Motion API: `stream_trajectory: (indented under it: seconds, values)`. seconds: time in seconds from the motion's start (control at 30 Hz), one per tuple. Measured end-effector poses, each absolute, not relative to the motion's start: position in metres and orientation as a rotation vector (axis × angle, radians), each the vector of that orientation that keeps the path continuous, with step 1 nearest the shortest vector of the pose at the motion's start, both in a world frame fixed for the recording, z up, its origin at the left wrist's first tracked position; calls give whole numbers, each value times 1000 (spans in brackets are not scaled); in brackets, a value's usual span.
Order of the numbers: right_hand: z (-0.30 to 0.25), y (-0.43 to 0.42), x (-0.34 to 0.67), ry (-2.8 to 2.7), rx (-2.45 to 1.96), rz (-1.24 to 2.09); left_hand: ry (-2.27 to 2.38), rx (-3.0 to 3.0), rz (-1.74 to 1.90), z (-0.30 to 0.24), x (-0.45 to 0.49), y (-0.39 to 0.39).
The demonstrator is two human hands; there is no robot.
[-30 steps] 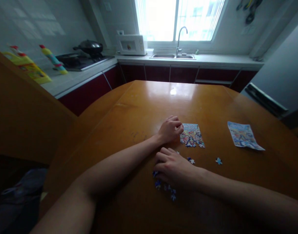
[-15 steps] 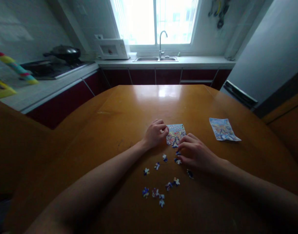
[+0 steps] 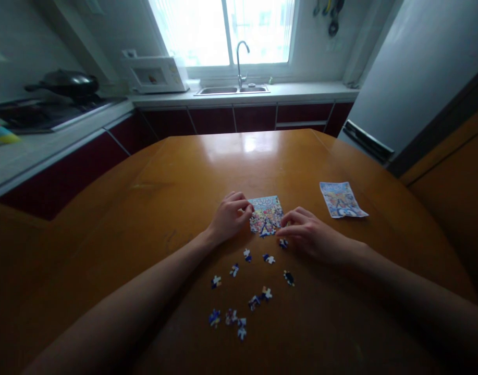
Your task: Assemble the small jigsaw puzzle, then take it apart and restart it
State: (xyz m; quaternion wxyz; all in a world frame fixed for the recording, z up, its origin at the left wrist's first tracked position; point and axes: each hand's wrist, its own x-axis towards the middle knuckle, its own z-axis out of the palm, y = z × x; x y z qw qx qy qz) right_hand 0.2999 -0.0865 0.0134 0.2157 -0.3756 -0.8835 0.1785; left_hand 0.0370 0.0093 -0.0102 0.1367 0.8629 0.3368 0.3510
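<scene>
A partly assembled jigsaw puzzle [image 3: 265, 213] with a colourful crowded picture lies on the wooden table. My left hand [image 3: 231, 214] rests at its left edge, fingers curled and closed against that edge. At the lower right corner of the puzzle is my right hand [image 3: 307, 232], thumb and fingers pinched together on a small jigsaw piece that they mostly hide. Just below those fingers lies a loose blue-and-white piece [image 3: 283, 243]. Another loose piece [image 3: 269, 259] sits a little nearer to me, with a dark piece [image 3: 289, 278] to its right.
Several more loose pieces [image 3: 231, 316] are scattered on the near part of the table [image 3: 176, 177]. A creased picture sheet [image 3: 342, 200] lies to the right. Beyond the table are a sink [image 3: 233, 90], a microwave [image 3: 156, 74], a stove with a black pan [image 3: 69, 83] and a fridge [image 3: 414, 67].
My right hand has moved up from the loose pieces to the puzzle's lower right corner, uncovering a piece below it. My left hand stays at the puzzle's edge. The view has turned slightly right.
</scene>
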Motion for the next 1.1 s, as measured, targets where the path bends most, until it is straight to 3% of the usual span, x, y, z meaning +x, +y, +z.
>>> stream_trajectory:
  seconds: [0.67, 1.1]
  values:
    - [6, -92, 288, -2322, -1218, 541, 769, 2656, 933, -5, 39, 1]
    - [-4, -70, 289, -2253, -1179, 399, 532, 2778, 635, -2, 38, -7]
